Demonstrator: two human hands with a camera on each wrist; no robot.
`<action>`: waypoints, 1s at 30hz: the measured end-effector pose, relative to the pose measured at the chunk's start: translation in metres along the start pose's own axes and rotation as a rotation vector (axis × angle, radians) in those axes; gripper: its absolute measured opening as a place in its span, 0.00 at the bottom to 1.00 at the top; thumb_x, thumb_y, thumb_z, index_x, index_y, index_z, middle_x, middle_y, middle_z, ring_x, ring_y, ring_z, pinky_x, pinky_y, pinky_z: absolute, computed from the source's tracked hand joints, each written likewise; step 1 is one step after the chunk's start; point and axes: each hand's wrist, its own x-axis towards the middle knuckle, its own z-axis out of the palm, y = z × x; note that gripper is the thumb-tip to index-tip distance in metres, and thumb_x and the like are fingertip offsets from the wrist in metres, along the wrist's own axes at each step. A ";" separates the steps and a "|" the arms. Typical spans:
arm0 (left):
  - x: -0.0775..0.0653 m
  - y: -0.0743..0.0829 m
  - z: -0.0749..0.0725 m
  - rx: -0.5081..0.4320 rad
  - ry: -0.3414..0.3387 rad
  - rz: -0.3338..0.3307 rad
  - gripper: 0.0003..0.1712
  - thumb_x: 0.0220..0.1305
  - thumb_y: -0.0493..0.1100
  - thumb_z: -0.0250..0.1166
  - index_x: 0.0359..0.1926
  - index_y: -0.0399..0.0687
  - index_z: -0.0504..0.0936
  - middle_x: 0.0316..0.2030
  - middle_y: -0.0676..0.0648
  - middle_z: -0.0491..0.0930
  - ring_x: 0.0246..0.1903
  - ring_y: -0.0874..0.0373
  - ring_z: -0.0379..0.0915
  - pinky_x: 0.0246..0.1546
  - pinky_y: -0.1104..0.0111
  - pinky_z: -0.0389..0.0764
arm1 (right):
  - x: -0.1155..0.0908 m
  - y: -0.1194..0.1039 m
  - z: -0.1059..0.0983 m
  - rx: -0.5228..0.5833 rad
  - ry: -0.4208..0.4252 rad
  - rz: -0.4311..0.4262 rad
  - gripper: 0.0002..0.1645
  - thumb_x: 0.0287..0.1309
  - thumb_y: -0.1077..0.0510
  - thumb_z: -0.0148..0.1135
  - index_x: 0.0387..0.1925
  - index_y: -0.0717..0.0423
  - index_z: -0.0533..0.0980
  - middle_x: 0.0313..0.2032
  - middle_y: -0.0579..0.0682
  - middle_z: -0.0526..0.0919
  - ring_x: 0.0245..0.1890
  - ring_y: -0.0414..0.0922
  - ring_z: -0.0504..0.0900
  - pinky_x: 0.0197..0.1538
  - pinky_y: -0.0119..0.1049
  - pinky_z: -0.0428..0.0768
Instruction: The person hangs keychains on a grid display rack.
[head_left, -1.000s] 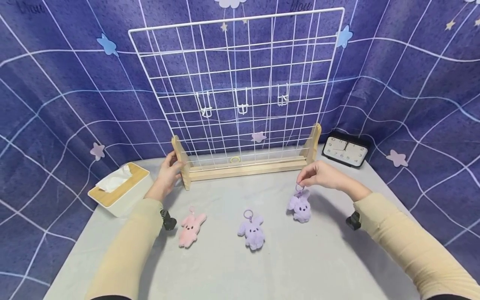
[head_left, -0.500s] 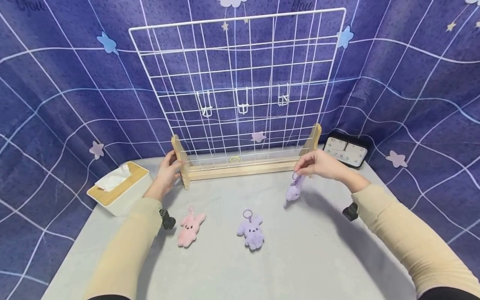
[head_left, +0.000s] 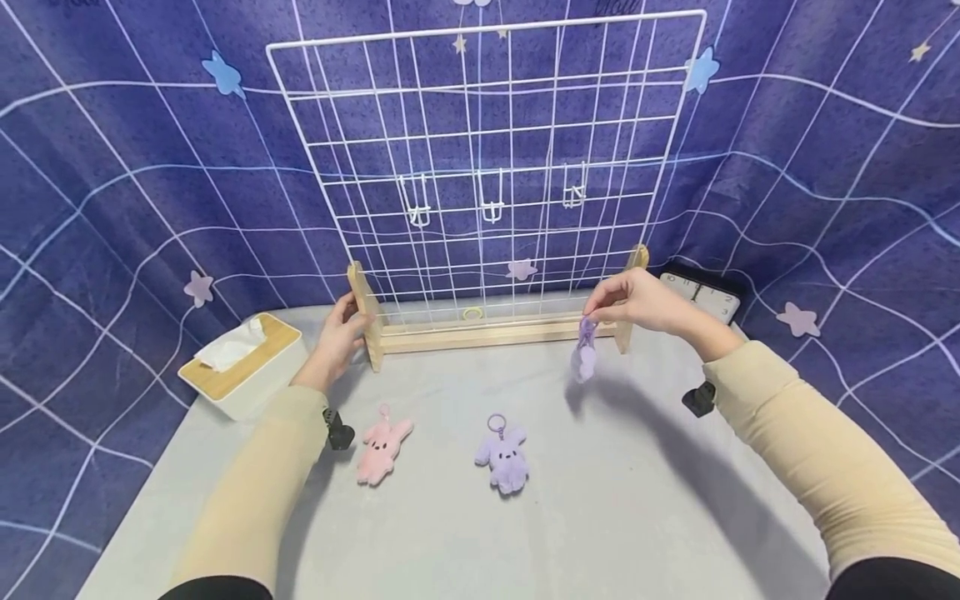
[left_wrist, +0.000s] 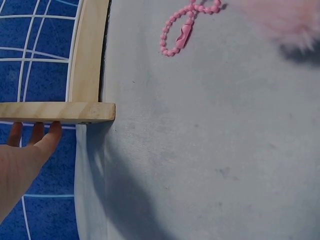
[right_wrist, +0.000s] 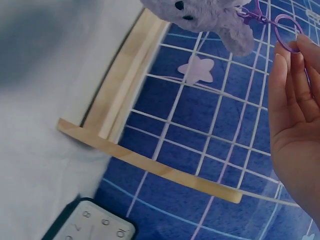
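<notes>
My right hand (head_left: pixel 633 300) pinches the ring (right_wrist: pixel 289 34) of a purple plush bunny keychain (head_left: pixel 584 354). The plush hangs from it above the table, in front of the right end of a white wire grid rack (head_left: pixel 465 133). In the right wrist view, the plush's face (right_wrist: pixel 195 10) shows at the top edge. My left hand (head_left: pixel 339 337) touches the outer face of the rack's left wooden foot (left_wrist: pixel 55 111) with its fingertips. Another purple plush keychain (head_left: pixel 505 460) and a pink plush keychain (head_left: pixel 381 452) lie on the table nearer to me.
Three white hooks, at left (head_left: pixel 417 212), middle (head_left: pixel 492 208) and right (head_left: pixel 573 193), hang on the grid. A tissue box (head_left: pixel 247 371) stands at the left. A clock (head_left: pixel 705 296) stands at the back right, partly hidden by the right arm. A patterned blue curtain (head_left: pixel 135 208) is behind.
My right hand has lifted the purple plush keychain off the table and carried it up and slightly left toward the rack. The plush has turned edge-on. The left hand stays at the wooden foot.
</notes>
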 end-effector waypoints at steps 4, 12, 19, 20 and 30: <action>0.002 0.002 0.002 0.006 -0.002 0.006 0.42 0.71 0.29 0.53 0.80 0.41 0.46 0.77 0.34 0.48 0.74 0.37 0.47 0.70 0.40 0.55 | 0.002 -0.008 -0.005 -0.006 0.003 -0.004 0.04 0.60 0.67 0.71 0.37 0.64 0.85 0.35 0.58 0.89 0.37 0.45 0.87 0.44 0.29 0.82; 0.001 0.002 0.001 0.002 0.000 -0.002 0.42 0.71 0.30 0.53 0.81 0.42 0.45 0.77 0.33 0.48 0.75 0.37 0.46 0.71 0.40 0.54 | 0.007 -0.026 -0.011 -0.045 0.032 0.011 0.04 0.60 0.64 0.72 0.37 0.61 0.86 0.35 0.55 0.89 0.36 0.50 0.86 0.43 0.30 0.81; 0.001 -0.006 -0.003 0.021 0.002 -0.009 0.42 0.72 0.31 0.54 0.81 0.44 0.46 0.78 0.35 0.47 0.75 0.39 0.46 0.72 0.41 0.53 | 0.012 -0.042 -0.016 -0.051 0.086 0.039 0.04 0.60 0.64 0.72 0.37 0.61 0.86 0.33 0.55 0.89 0.32 0.48 0.85 0.40 0.31 0.81; 0.002 -0.007 -0.004 0.024 0.002 -0.007 0.42 0.72 0.31 0.54 0.81 0.44 0.46 0.78 0.35 0.48 0.75 0.39 0.46 0.72 0.41 0.53 | 0.013 -0.043 -0.017 -0.045 0.094 0.038 0.04 0.60 0.65 0.72 0.37 0.62 0.86 0.33 0.54 0.89 0.32 0.49 0.86 0.41 0.32 0.82; 0.015 -0.022 -0.010 0.019 0.012 0.015 0.43 0.72 0.33 0.54 0.82 0.49 0.46 0.78 0.38 0.48 0.75 0.41 0.46 0.72 0.41 0.51 | 0.023 -0.049 -0.032 -0.045 0.214 0.026 0.06 0.61 0.63 0.72 0.38 0.61 0.86 0.34 0.55 0.89 0.36 0.47 0.88 0.44 0.38 0.86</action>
